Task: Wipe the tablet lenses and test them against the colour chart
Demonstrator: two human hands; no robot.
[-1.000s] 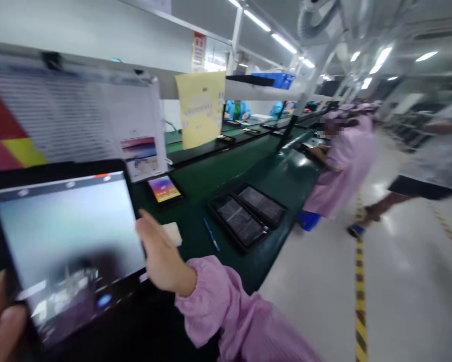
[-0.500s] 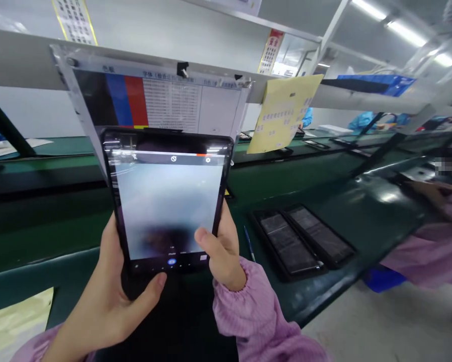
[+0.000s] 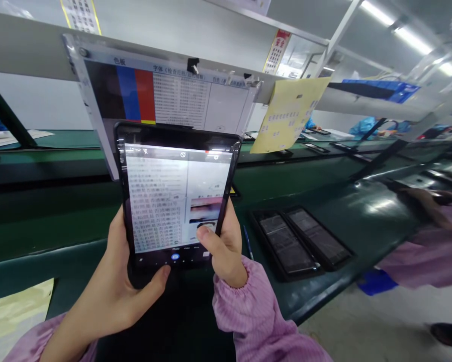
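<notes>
A black tablet (image 3: 161,201) is held upright between my two hands, its lit screen showing a camera app with lines of printed text. My left hand (image 3: 116,281) is closed round its lower left edge, thumb by the bottom bezel. Round the lower right edge, my right hand (image 3: 226,246) grips it too, thumb over the screen's lower right corner. Fingers behind the tablet are hidden. Directly behind it hangs a plastic-covered test chart (image 3: 180,95) with black, blue and red blocks and fine print, partly covered by the tablet.
Two dark tablets (image 3: 301,241) lie side by side on the green bench (image 3: 78,271), with a blue pen (image 3: 248,242) to their left. A yellow sheet (image 3: 289,115) hangs from the rail. Yellowish paper (image 3: 18,311) lies at the lower left. Another person's pink sleeve (image 3: 425,251) shows at right.
The tablet's screen has gone from a blurred pale picture to lines of text from the chart. The tablet and my left hand sit slightly further right in view.
</notes>
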